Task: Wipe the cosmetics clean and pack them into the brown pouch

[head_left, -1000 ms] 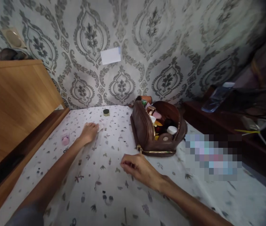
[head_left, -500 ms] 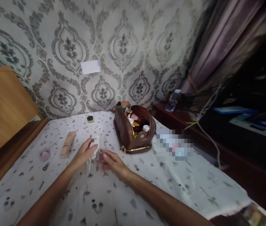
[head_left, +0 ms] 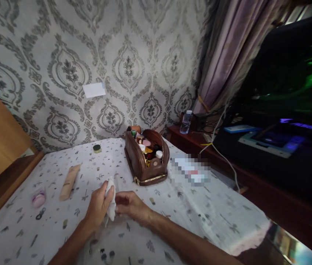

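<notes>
My left hand (head_left: 99, 201) is wrapped round a crumpled white tissue (head_left: 111, 202), held just above the patterned cloth; a thin end hangs down from it. Close on its right is my right hand (head_left: 133, 207), fingers bent with a gap between thumb and forefinger. Its fingertips come up to the tissue's edge; whether they touch it I cannot make out. Beyond both hands stands a brown toiletry bag (head_left: 146, 162), unzipped and filled with small bottles and jars. A beige tube (head_left: 70, 182) lies to the left of my hands.
A small dark-lidded jar (head_left: 97, 148) sits near the wall. At left is a clear container with something pink (head_left: 39, 198). A blurred-out packet (head_left: 191, 170) lies right of the bag. A plastic bottle (head_left: 186, 122) and white cable (head_left: 233, 165) are by the dark ledge.
My view has turned a little to the right. The tissue and my left hand have come nearer to me. My right hand has moved in closer to the tissue, its fingers more bent.
</notes>
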Demonstrator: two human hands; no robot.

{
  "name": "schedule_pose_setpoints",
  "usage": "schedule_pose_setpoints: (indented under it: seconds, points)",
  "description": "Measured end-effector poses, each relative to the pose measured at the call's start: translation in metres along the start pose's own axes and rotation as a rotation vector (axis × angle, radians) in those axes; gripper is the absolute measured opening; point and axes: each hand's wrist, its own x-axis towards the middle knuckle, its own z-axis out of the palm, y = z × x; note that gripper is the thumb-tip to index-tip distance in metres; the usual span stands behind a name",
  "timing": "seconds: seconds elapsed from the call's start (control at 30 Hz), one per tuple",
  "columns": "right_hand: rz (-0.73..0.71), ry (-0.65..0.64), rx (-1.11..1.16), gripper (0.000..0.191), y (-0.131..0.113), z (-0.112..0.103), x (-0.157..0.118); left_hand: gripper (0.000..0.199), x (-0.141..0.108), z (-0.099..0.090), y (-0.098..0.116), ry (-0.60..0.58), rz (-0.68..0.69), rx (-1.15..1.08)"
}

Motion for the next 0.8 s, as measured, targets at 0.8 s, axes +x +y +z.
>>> schedule_pose_setpoints:
  seconds: [0.8]
  points:
    - [-0.076,0.029,-0.177,0.039,0.002,0.009,-0.007,0.049,-0.003,-0.009,0.006,0.078,-0.487,-0.85]
